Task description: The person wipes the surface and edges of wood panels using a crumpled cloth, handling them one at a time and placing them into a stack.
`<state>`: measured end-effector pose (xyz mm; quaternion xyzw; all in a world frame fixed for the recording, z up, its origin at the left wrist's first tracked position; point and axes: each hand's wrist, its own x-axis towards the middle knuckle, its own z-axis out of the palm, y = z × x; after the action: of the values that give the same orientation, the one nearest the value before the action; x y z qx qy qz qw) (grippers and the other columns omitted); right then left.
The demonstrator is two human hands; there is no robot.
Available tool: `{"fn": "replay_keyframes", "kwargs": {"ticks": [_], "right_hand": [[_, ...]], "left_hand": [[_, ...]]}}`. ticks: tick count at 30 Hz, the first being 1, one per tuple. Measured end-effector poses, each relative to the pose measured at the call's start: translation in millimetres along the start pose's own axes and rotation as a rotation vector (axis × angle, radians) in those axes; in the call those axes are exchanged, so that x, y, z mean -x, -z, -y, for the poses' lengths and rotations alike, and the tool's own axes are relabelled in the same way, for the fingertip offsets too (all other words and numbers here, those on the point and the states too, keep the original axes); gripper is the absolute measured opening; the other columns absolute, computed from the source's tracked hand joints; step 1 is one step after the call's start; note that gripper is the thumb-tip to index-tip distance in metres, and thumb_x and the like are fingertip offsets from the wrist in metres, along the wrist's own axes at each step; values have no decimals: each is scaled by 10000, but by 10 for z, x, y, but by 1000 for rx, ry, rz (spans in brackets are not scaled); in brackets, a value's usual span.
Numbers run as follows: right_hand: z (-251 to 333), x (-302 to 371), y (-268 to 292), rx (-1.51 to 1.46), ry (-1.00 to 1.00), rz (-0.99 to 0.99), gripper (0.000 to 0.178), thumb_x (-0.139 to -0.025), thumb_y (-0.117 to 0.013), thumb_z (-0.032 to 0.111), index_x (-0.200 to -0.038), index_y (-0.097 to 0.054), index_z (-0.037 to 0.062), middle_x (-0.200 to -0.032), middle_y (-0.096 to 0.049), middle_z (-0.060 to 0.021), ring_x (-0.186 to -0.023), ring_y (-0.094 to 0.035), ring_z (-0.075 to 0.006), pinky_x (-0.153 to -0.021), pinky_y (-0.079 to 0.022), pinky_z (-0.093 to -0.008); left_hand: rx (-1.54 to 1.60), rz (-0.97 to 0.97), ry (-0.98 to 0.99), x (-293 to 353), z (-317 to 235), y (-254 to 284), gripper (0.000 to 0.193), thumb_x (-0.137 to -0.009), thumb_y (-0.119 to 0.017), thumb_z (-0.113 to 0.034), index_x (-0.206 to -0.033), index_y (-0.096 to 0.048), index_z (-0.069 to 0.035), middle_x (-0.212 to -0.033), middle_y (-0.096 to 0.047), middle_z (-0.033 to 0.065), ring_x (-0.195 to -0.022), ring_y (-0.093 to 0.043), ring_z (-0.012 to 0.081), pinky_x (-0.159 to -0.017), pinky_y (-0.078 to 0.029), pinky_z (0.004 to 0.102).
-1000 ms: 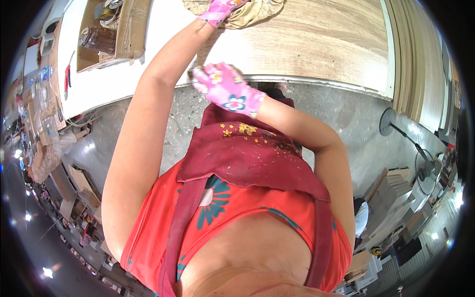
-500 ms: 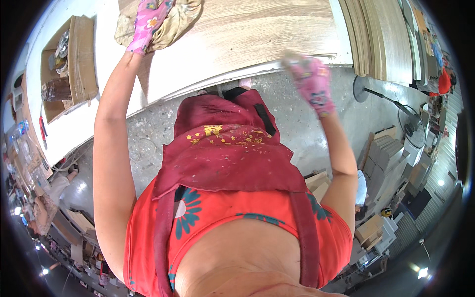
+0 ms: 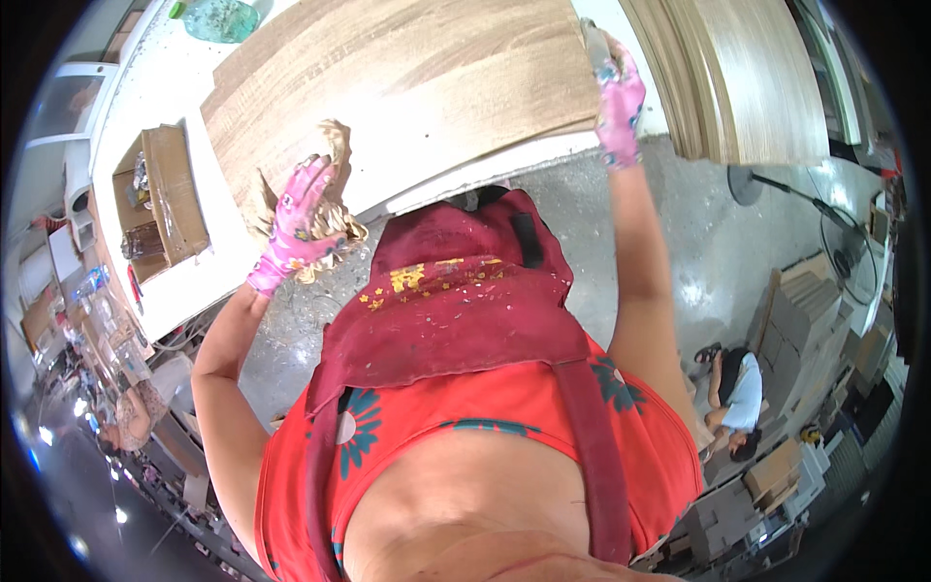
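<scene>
L hand (image 3: 296, 225), pink-gloved, fist closed on a tan rag (image 3: 325, 209) at the wood board (image 3: 407, 87)'s near-left corner, pressed flat for wiping. R hand (image 3: 619, 97) clamps the board's near-right corner, steadying it on the white desk (image 3: 160, 281)'s front edge.

An open brown cardboard box (image 3: 165, 199) with small items inside sits on the white table left of the wooden panel, and more brown cardboard boxes (image 3: 776, 470) stand stacked on the floor at the lower right.
</scene>
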<state>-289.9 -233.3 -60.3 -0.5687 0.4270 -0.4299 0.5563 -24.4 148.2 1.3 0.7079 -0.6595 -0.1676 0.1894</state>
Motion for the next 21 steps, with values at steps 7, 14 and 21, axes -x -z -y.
{"fn": "replay_keyframes", "kwargs": {"ticks": [7, 14, 21], "right_hand": [[27, 76, -51, -318, -52, -84, 360, -897, -559, 22, -1256, -551, 3, -1176, -586, -63, -1037, -554, -143, -923, -437, -266], [145, 142, -64, -483, -146, -147, 388, -919, -566, 118, -1273, -507, -31, -1249, -533, -119, -1150, -504, -206, -978, -415, -331], [-20, 234, 257, 212, 157, -118, 473, -924, -496, 250, -1297, -467, -38, -1214, -558, -172, -1089, -564, -268, -943, -459, -369]], "left_hand": [[30, -102, -24, -1021, -600, -543, 900, -608, -753, -139, -1420, -377, -43, -1473, -360, 146, -1378, -318, 316, -1158, -175, 506], [125, -252, -89, -2328, -1240, -1056, 894, -592, -756, -157, -1401, -394, -44, -1413, -431, 180, -1315, -408, 333, -1143, -220, 497], [281, -335, -201, -3096, -1485, -1461, 796, -573, -767, -186, -1267, -467, 65, -1250, -505, 247, -1222, -450, 391, -1103, -261, 469]]}}
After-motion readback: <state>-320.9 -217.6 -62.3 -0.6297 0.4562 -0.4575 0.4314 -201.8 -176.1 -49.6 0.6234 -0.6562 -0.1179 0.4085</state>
